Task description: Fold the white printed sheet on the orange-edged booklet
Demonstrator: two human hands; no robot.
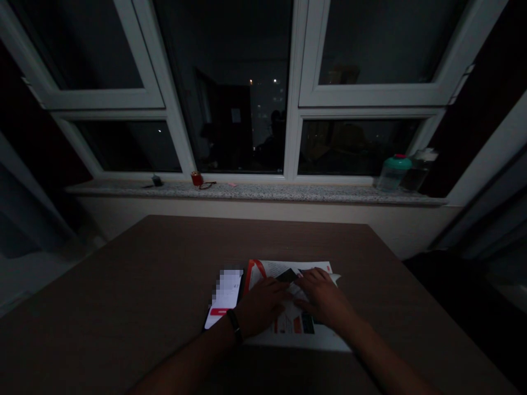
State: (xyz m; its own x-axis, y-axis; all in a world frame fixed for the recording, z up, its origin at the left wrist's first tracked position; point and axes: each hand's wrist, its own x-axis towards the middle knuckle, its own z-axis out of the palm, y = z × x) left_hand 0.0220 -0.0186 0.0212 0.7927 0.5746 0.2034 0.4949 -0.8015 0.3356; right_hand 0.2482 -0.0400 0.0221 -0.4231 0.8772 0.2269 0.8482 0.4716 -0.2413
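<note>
A printed sheet or booklet (296,339), white with red and dark patches, lies on the brown table (185,247). My left hand (261,307) rests on its left part, fingers extended toward the middle, a dark band round the wrist. On the right part lies my right hand (321,293), its fingers spread over the page. The fingertips of both hands are close together near a dark printed patch. A corner of paper sticks up beyond my right hand. Just left of the booklet is a phone (226,293) with a lit screen.
Behind the table runs a speckled windowsill (263,192). On it stand a small red jar (196,178), a small dark item (156,180), a teal-lidded bottle (393,173) and another clear bottle (419,170). Dark windows rise above; something black is at the table's right side.
</note>
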